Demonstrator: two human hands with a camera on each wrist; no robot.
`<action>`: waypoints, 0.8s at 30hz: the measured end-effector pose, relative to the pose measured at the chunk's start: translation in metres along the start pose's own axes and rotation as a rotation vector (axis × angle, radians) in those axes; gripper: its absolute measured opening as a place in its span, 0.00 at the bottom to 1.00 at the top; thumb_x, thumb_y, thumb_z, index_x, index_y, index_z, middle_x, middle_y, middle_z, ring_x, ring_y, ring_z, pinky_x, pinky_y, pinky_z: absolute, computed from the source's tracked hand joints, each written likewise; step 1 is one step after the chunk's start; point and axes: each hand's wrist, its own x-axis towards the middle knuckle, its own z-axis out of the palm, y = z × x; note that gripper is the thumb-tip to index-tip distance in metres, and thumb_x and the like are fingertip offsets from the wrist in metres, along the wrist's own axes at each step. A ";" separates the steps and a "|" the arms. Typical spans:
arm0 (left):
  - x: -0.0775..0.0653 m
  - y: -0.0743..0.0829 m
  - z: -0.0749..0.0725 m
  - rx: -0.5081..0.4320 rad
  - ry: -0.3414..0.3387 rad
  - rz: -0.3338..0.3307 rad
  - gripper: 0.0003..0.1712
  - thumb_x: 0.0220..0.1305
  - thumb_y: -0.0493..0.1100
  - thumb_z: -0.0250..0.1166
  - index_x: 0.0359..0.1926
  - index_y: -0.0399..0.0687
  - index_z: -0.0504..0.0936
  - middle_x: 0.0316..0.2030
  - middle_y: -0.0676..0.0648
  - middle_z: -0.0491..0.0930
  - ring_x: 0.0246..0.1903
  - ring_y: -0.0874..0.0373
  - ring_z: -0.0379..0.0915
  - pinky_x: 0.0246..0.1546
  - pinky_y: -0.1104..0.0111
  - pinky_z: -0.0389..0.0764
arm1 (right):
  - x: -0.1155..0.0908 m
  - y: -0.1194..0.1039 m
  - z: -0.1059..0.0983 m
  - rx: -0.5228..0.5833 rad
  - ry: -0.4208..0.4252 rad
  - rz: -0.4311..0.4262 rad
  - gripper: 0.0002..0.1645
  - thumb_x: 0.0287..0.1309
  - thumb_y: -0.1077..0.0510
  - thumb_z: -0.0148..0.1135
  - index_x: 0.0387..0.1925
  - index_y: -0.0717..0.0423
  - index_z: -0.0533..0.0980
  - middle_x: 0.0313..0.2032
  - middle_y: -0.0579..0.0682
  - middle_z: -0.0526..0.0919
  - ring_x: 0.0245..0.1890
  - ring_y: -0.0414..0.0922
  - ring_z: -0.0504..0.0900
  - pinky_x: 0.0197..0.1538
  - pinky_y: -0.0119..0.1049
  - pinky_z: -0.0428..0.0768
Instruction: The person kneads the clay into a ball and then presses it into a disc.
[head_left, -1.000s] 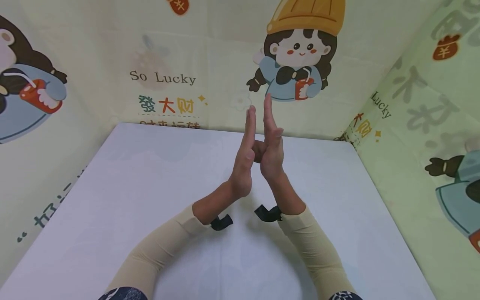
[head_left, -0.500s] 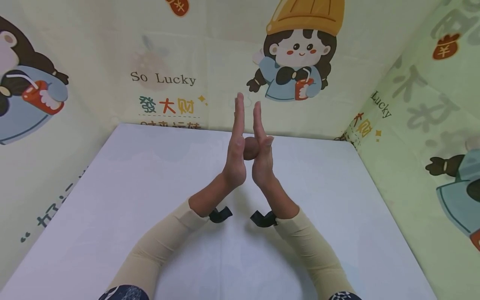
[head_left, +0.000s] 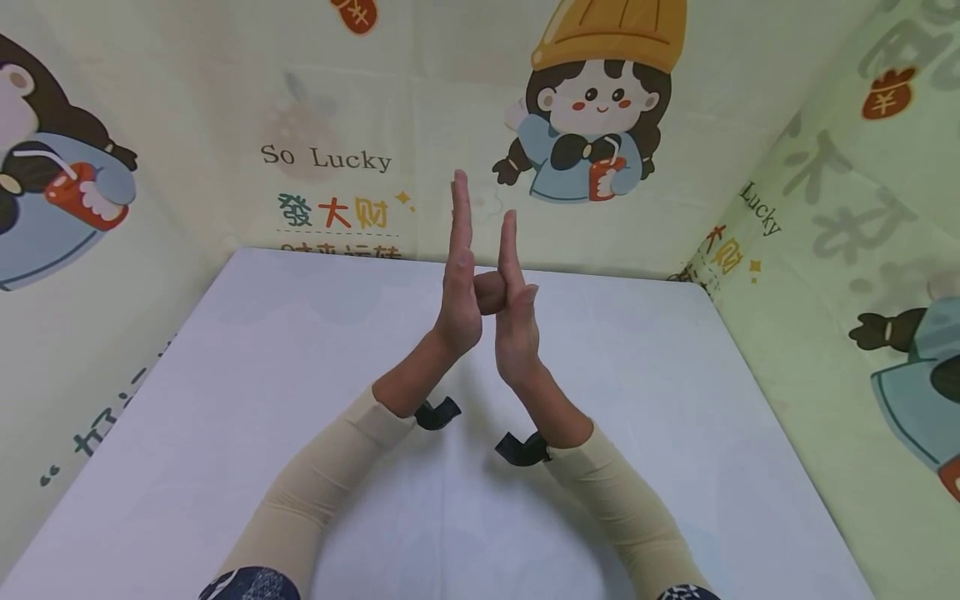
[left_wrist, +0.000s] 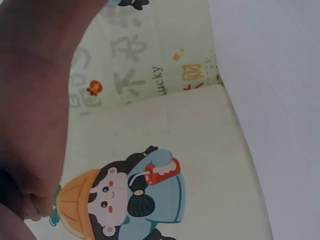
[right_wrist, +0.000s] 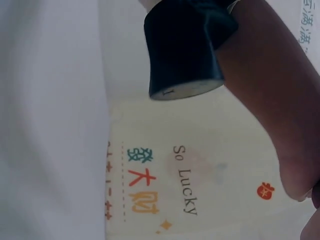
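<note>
Between my two palms sits a brown rounded lump (head_left: 490, 292), like a ball of modelling clay, raised over the table. My left hand (head_left: 459, 292) presses it from the left side, fingers straight and pointing up and away. From the other side the palm of my right hand (head_left: 517, 321) touches it, with straight fingers too. The left fingertips reach farther forward than the right ones. In the left wrist view, the left hand (left_wrist: 37, 135) fills the left edge. The right wrist view has part of a hand (right_wrist: 297, 170) at its right edge; the lump cannot be made out clearly there.
A white table (head_left: 360, 333) lies under both arms. Printed cloth walls (head_left: 450, 100) with cartoon figures and lettering enclose its back and sides. Black straps (head_left: 522, 450) stick out at the wrists, below beige sleeves (head_left: 330, 475).
Both hands have shifted left with the lump. The left hand has slid forward and the right hand back, so their palms have moved against each other across the lump.
</note>
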 end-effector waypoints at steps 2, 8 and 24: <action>0.001 -0.003 -0.001 -0.004 0.004 -0.006 0.51 0.80 0.68 0.32 0.83 0.36 0.31 0.84 0.43 0.28 0.82 0.56 0.26 0.79 0.56 0.33 | -0.001 -0.003 0.001 0.013 -0.009 -0.014 0.57 0.74 0.21 0.22 0.84 0.56 0.36 0.73 0.44 0.69 0.46 0.43 0.76 0.80 0.48 0.38; 0.002 -0.012 -0.006 0.038 0.023 -0.024 0.52 0.79 0.68 0.33 0.82 0.33 0.33 0.84 0.40 0.29 0.82 0.57 0.24 0.79 0.58 0.30 | 0.001 -0.010 0.006 0.010 -0.033 -0.072 0.57 0.75 0.23 0.22 0.83 0.62 0.34 0.84 0.47 0.31 0.83 0.45 0.31 0.80 0.48 0.32; -0.011 -0.037 -0.007 0.154 -0.046 0.000 0.46 0.82 0.63 0.28 0.82 0.32 0.37 0.84 0.38 0.33 0.82 0.52 0.21 0.79 0.55 0.28 | 0.011 -0.026 0.002 -0.090 -0.021 -0.148 0.58 0.75 0.24 0.22 0.83 0.65 0.35 0.84 0.51 0.32 0.83 0.49 0.32 0.80 0.51 0.33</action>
